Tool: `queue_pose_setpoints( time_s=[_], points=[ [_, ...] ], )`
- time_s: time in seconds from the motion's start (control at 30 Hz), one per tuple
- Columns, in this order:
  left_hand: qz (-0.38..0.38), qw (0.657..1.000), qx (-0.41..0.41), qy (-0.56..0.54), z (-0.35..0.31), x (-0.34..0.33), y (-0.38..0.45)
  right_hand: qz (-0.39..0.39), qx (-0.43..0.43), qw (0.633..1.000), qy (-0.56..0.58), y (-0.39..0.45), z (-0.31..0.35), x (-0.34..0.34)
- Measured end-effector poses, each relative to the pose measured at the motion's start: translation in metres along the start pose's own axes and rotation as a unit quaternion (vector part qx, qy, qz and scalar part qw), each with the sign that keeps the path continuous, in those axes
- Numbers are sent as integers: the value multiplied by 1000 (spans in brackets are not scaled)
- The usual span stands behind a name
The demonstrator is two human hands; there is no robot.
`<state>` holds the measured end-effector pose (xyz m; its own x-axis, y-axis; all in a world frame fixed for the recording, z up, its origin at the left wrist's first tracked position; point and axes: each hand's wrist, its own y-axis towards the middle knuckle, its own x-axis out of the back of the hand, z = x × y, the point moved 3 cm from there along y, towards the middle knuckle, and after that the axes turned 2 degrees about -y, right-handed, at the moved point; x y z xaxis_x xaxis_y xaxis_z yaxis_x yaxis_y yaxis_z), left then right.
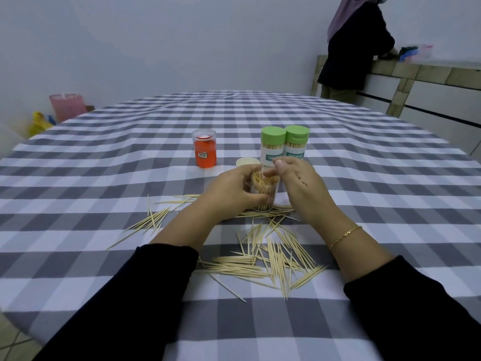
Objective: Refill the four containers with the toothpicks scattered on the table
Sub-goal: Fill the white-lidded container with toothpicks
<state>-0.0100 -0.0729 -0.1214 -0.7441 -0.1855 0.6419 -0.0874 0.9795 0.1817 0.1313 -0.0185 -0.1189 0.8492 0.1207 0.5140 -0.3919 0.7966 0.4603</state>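
Note:
My left hand (231, 190) grips a clear container (264, 190) that stands on the table, full of upright toothpicks. My right hand (296, 182) is at the container's open top, thumb and fingers pinched on the toothpick tips there. Loose toothpicks (273, 256) lie scattered on the cloth in front of me, and another bunch of toothpicks (153, 220) lies to the left. Behind my hands stand two closed green-lidded toothpick containers (285, 144) side by side, and an orange container (204, 148) with a clear lid to their left.
A small cream lid (247, 161) lies just behind my left hand. The table wears a grey and white checked cloth (104, 178). A person (356, 45) stands at a counter at the back right. A pink bag (67, 106) sits past the table's far left.

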Motion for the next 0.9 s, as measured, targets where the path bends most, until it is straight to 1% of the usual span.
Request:
queue_pose_setpoints(
  time_s=[0.03, 0.07, 0.13, 0.2, 0.3, 0.37, 0.43, 0.5, 0.57, 0.63, 0.73, 0.8, 0.9],
  points=[
    [1, 1000, 1, -2, 0, 0, 0, -12, -5, 1000, 11, 0, 0, 2],
    [2, 1000, 0, -5, 0, 0, 0, -8, -6, 1000, 8, 1, -1, 1],
    [6, 1000, -3, -9, -1, 0, 0, 29, 5, 999, -31, 0, -1, -3],
    [8, 1000, 2, -17, -1, 2, -1, 41, 13, 999, -32, -2, 0, -7],
    [5, 999, 32, -33, 4, 8, -1, -10, 3, 999, 30, -4, 3, -2],
    [-2, 998, 54, -40, 7, 13, 0, -33, -11, 999, 32, -4, 1, 1],
    [-13, 997, 73, -32, 11, 19, 0, -26, -31, 999, -19, -2, -4, 0],
    [-18, 996, 81, -21, 13, 22, 0, 0, -47, 993, -104, 3, -6, -3],
    [-13, 996, 84, -22, 16, 23, 1, 48, -46, 978, -198, 9, -4, -8],
    [-7, 996, 83, -23, 16, 23, 2, 96, -27, 957, -271, 15, -1, -13],
    [-3, 996, 83, -31, 17, 22, 2, 141, -27, 939, -311, 25, 0, -21],
    [-3, 996, 82, -35, 17, 22, 2, 151, -35, 934, -322, 30, -2, -27],
    [-3, 996, 83, -43, 18, 22, 2, 113, -20, 942, -316, 30, -3, -32]
  ],
)
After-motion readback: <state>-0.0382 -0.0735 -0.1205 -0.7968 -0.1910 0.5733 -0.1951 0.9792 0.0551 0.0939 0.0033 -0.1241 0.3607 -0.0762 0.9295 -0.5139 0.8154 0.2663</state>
